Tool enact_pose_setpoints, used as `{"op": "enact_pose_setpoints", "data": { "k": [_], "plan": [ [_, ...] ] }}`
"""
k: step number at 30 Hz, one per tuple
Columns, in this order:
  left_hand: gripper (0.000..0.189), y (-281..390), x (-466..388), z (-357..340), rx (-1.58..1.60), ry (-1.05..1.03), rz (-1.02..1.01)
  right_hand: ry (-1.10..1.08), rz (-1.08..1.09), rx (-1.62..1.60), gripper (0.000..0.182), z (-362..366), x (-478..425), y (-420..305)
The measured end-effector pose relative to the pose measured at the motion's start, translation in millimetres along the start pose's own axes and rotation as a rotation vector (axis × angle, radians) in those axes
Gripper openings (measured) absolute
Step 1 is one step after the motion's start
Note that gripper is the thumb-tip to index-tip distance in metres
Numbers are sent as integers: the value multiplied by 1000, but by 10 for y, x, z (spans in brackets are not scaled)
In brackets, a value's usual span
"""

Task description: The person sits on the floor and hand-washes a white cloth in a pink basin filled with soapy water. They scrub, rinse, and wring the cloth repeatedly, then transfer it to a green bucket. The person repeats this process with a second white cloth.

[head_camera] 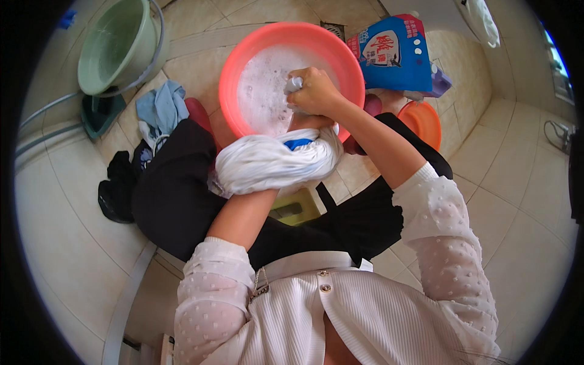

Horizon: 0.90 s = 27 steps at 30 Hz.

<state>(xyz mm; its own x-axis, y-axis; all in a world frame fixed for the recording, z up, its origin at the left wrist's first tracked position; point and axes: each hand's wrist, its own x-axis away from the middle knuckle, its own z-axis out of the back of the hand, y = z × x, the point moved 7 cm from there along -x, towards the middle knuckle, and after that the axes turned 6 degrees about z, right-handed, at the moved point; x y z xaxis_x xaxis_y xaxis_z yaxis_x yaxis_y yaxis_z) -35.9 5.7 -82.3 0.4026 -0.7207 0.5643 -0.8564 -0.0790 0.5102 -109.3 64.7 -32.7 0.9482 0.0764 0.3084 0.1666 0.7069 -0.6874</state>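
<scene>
Over a round coral-pink plastic basin [230,98], my right hand [315,91] is closed around a wet end of white cloth [294,84]. My left hand [310,122] lies just below it, mostly hidden behind the right hand and the cloth, so its fingers do not show. The rest of the white cloth [273,162], which has a blue patch [298,144], is draped in a thick loop across my left forearm at the basin's near rim. Sudsy water [264,86] fills the basin under both hands.
A blue detergent bag [394,57] bearing writing stands right of the basin, near an orange bowl [422,123]. At left are a pale green tub [114,45], a light-blue garment [163,105] and dark clothes [119,187]. A yellow-green stool [296,207] is beneath me.
</scene>
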Motion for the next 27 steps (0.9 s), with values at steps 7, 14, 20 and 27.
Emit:
{"op": "enact_pose_setpoints", "data": {
  "k": [7,14,20,27],
  "plan": [
    [34,-542,78,361,400,-10,134,-56,-208,274,41,-413,-101,240],
    [32,-763,123,491,501,20,144,-125,-288,374,34,-624,-64,341],
    [31,-752,101,499,532,24,131,-98,-318,382,33,-678,-22,385],
    [29,-132,-97,474,475,-41,8,22,3,-217,81,-222,56,452]
  ]
}}
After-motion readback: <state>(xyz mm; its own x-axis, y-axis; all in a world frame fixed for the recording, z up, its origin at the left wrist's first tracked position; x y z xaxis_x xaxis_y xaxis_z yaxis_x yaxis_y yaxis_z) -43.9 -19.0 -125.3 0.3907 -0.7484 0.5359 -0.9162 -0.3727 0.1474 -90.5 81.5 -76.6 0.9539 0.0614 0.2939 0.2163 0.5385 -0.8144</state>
